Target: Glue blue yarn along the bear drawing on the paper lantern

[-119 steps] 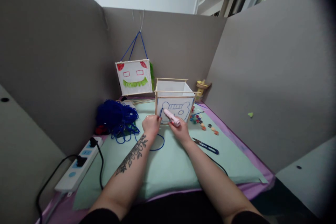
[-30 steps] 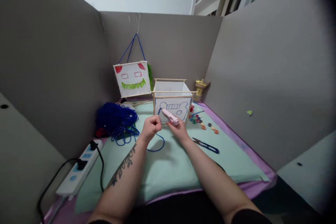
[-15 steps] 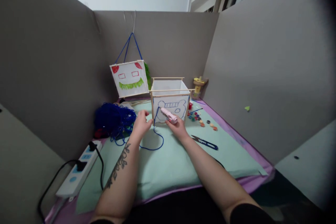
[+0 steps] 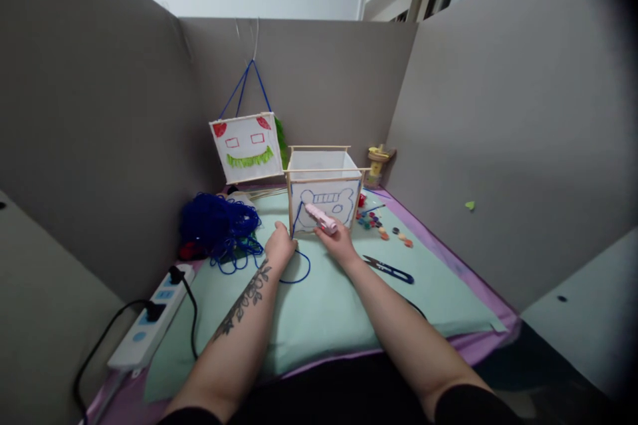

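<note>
A stick-framed paper box with a blue yarn outline on its front stands on the pale green mat. My right hand is closed around a pink glue gun whose tip points at the box's front. My left hand rests on the mat at the box's lower left corner, fingers pinched on the blue yarn strand that runs up the box's left edge and loops on the mat.
A pile of blue yarn lies left of the box. A power strip with black cords sits front left. Blue snips and coloured buttons lie right. A finished paper lantern hangs behind. Grey partitions surround the desk.
My left hand rose from the box front into a fist, swung left, then came down to the box's lower left corner with the yarn. The glue gun stayed at the box front.
</note>
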Demonstrator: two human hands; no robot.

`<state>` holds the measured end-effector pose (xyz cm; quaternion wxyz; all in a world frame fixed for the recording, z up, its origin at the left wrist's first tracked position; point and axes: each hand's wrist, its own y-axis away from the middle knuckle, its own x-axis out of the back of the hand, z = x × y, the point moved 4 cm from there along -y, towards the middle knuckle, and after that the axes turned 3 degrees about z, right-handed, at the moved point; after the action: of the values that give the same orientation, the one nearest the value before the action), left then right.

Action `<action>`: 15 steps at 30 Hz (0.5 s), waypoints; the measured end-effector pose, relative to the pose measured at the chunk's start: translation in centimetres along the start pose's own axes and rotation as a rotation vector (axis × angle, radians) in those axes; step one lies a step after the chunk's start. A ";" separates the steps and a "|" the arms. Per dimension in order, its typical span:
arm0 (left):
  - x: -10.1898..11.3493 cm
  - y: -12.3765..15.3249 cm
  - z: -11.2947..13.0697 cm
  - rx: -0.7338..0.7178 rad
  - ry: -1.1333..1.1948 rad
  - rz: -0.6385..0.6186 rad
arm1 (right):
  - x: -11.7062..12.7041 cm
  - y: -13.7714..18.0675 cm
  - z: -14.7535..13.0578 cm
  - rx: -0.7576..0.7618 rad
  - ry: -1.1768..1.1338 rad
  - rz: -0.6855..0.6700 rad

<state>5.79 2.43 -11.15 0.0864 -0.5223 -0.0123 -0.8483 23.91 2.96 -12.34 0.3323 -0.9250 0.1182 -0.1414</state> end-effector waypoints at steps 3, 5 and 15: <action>0.2 0.0 -0.1 0.029 0.020 -0.021 | 0.1 0.0 -0.1 0.006 -0.004 0.004; 0.8 -0.2 0.0 0.018 0.050 -0.006 | 0.1 0.0 0.0 0.004 -0.017 0.003; 3.9 -0.6 -0.1 -0.143 0.178 0.148 | 0.7 0.3 -0.6 0.029 -0.015 -0.006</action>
<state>3.93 2.48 -7.72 0.1119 -0.4494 0.0947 -0.8812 24.36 2.16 -11.98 0.3462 -0.9214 0.1110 -0.1374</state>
